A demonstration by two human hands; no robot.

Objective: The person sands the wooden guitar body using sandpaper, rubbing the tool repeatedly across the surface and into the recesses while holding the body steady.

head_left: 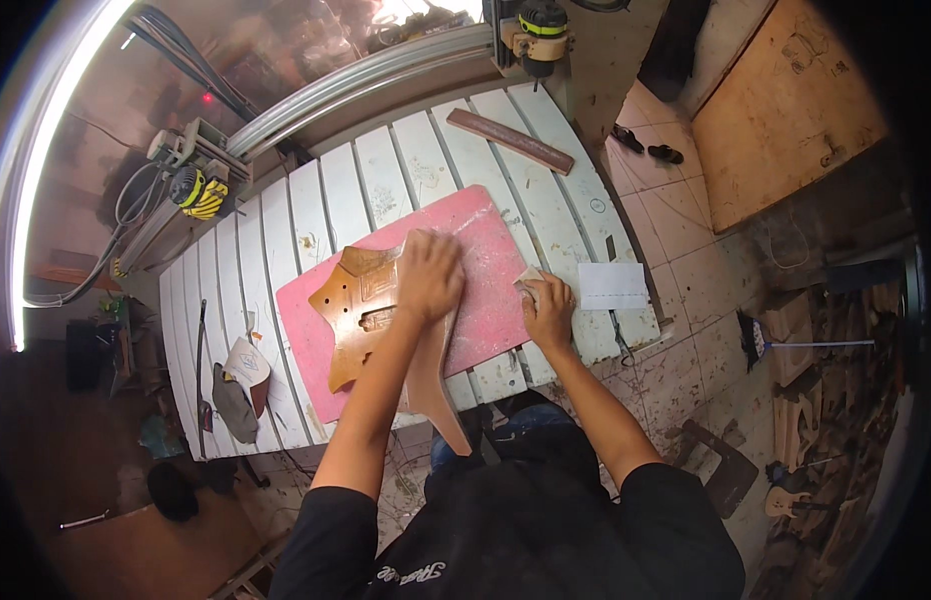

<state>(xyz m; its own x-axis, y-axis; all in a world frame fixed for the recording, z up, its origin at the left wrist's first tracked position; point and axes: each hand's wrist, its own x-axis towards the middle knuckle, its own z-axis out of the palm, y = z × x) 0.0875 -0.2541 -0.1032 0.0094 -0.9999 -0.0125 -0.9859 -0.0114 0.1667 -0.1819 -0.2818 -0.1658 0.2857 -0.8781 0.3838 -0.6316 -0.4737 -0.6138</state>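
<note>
A guitar body (354,311) in amber wood, with cut cavities and a long pale horn, lies on a pink board (492,300). My left hand (430,275) is on the upper right part of the body, its fingers smeared by motion. To the right, at the board's edge, my right hand (548,315) grips a small folded beige piece of paper, perhaps sandpaper (526,279). A white sheet (611,286) lies beside that hand on the slatted white table (406,158).
A brown wooden strip (511,140) sits toward the back right. A cap (248,380) and a dark cloth (234,410) lie at the left. Rail-mounted machine heads (200,192) border the back. A wooden panel (786,110) stands right, beside sandals (664,153) on the tiled floor.
</note>
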